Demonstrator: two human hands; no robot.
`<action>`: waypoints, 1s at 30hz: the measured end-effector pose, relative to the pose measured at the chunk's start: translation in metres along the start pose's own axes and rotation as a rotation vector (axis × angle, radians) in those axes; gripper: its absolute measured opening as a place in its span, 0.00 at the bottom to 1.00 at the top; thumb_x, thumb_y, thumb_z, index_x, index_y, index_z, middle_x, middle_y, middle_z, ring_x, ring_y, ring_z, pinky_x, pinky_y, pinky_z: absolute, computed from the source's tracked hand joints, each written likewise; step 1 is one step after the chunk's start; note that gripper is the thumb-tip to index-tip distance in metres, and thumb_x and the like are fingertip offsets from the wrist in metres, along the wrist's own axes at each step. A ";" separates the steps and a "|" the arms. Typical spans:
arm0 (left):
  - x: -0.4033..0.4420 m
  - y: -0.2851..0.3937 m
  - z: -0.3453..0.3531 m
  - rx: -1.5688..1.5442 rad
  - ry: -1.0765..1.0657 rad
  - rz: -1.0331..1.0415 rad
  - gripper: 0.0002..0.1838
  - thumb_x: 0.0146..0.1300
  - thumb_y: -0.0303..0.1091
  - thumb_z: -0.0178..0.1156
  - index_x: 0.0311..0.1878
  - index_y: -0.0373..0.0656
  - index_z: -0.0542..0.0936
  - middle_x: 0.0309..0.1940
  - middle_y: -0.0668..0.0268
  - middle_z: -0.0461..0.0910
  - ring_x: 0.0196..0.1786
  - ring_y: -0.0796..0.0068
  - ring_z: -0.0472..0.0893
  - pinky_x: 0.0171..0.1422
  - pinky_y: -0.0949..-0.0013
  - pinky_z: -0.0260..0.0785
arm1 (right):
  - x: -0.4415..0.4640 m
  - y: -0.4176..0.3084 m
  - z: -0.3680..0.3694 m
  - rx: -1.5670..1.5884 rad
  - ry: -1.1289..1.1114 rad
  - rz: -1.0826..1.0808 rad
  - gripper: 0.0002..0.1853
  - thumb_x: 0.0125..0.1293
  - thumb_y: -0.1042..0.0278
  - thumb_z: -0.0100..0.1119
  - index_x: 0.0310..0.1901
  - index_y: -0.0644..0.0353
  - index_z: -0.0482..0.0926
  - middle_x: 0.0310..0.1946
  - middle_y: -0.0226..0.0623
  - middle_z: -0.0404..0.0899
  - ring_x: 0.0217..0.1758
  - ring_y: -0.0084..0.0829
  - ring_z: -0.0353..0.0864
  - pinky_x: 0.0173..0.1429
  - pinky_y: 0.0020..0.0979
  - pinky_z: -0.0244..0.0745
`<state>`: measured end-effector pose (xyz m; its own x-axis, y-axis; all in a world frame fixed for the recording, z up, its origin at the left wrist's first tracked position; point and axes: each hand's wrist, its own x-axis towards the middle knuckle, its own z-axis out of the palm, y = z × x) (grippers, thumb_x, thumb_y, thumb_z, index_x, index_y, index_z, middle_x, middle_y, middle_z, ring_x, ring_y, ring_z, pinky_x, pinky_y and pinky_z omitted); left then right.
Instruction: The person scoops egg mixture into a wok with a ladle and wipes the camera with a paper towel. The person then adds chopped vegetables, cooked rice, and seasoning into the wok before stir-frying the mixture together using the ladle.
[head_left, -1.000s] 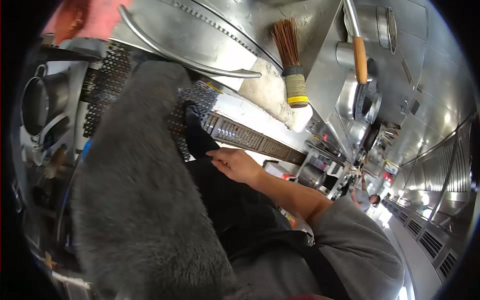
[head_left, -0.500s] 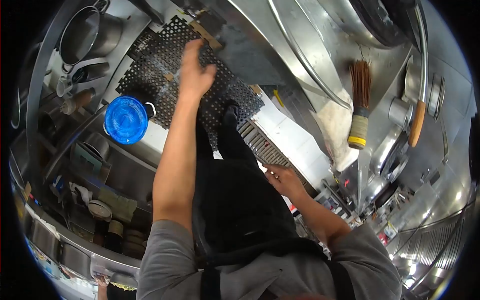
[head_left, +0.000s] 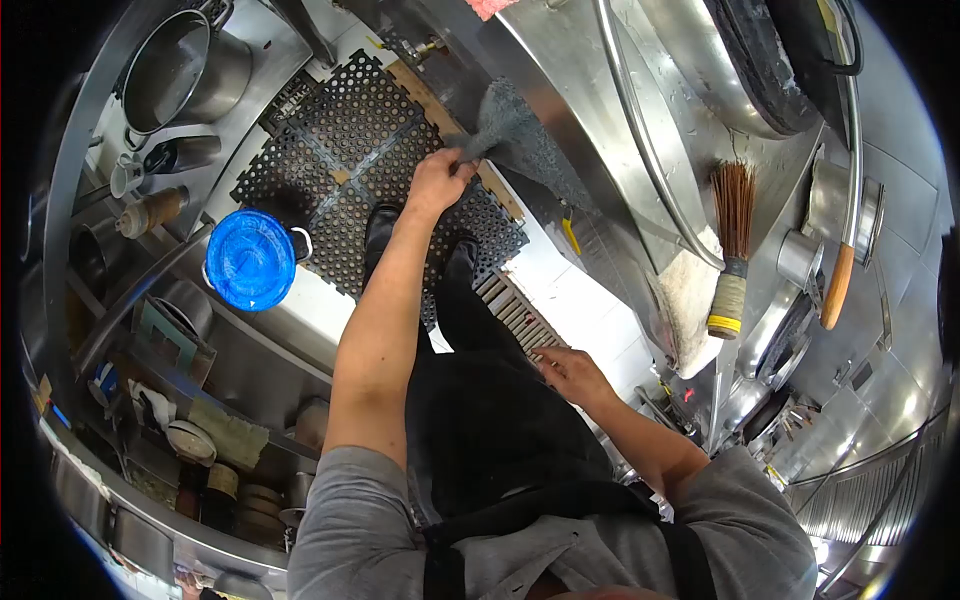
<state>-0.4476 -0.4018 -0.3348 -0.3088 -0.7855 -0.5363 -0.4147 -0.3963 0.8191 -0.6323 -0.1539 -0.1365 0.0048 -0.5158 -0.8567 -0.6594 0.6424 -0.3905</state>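
My left hand [head_left: 440,183] reaches forward over the black perforated floor mat [head_left: 350,130], fingers closed on the narrow end of a grey cloth [head_left: 525,140]. The cloth spreads out beside the steel counter's side; its held end is blurred. Near the right side of my black apron [head_left: 500,430] is my right hand [head_left: 572,377], fingers loosely bent and apart, with nothing visible in them. My black shoes stand on the mat.
A blue-topped container [head_left: 250,260] stands left of my left forearm. At upper left is a large steel pot [head_left: 195,75]. A bristle brush [head_left: 730,240] and a wooden-handled tool [head_left: 837,280] lie along the counter at right. Shelves with dishes run lower left.
The grey fluffy cloth that filled the left foreground is now farther away, by the counter. My left hand, open half a second ago, has moved right and closed on it.
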 end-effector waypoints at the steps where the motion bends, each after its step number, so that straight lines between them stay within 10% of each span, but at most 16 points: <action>1: -0.004 -0.002 -0.002 -0.007 -0.003 0.003 0.22 0.59 0.41 0.63 0.51 0.36 0.79 0.55 0.54 0.78 0.57 0.52 0.76 0.62 0.59 0.66 | 0.003 0.005 0.000 -0.003 -0.028 0.041 0.16 0.66 0.64 0.55 0.52 0.59 0.79 0.46 0.49 0.82 0.42 0.45 0.84 0.51 0.39 0.78; 3: -0.037 -0.019 -0.003 0.092 0.118 0.331 0.20 0.60 0.42 0.62 0.49 0.35 0.80 0.52 0.55 0.79 0.54 0.54 0.77 0.62 0.60 0.67 | -0.003 0.014 0.000 -0.009 -0.057 0.105 0.16 0.66 0.64 0.55 0.52 0.59 0.79 0.46 0.48 0.82 0.43 0.45 0.84 0.52 0.39 0.77; 6: -0.146 0.040 -0.037 -0.604 -0.043 -0.040 0.20 0.62 0.38 0.61 0.52 0.33 0.79 0.47 0.65 0.80 0.48 0.76 0.76 0.56 0.73 0.66 | -0.003 0.022 -0.004 -0.077 -0.054 0.000 0.16 0.66 0.63 0.56 0.52 0.58 0.80 0.47 0.48 0.82 0.49 0.47 0.82 0.55 0.40 0.76; 10: -0.280 0.066 -0.043 -1.130 0.346 -0.104 0.28 0.56 0.30 0.55 0.60 0.29 0.70 0.46 0.56 0.78 0.43 0.72 0.77 0.42 0.68 0.71 | -0.006 0.028 -0.004 -0.182 0.014 -0.043 0.15 0.65 0.63 0.57 0.52 0.59 0.80 0.46 0.49 0.82 0.48 0.48 0.82 0.54 0.41 0.76; 13: -0.307 0.111 -0.063 -1.557 0.066 0.195 0.27 0.56 0.29 0.55 0.60 0.29 0.70 0.46 0.56 0.78 0.43 0.73 0.77 0.42 0.68 0.71 | 0.001 0.038 -0.002 -0.134 0.056 -0.156 0.16 0.65 0.64 0.57 0.52 0.59 0.80 0.43 0.50 0.82 0.47 0.48 0.82 0.53 0.41 0.76; 30: -0.273 0.140 -0.064 -1.809 -0.110 0.342 0.23 0.59 0.24 0.55 0.59 0.31 0.72 0.44 0.61 0.79 0.43 0.76 0.77 0.46 0.72 0.70 | 0.008 0.030 0.002 -0.080 -0.010 -0.087 0.16 0.66 0.63 0.57 0.53 0.58 0.79 0.40 0.45 0.83 0.44 0.45 0.82 0.51 0.40 0.76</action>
<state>-0.3665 -0.2731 -0.0601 -0.2502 -0.9304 -0.2678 0.9627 -0.2685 0.0332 -0.6504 -0.1375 -0.1563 0.0716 -0.5617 -0.8243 -0.7143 0.5479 -0.4354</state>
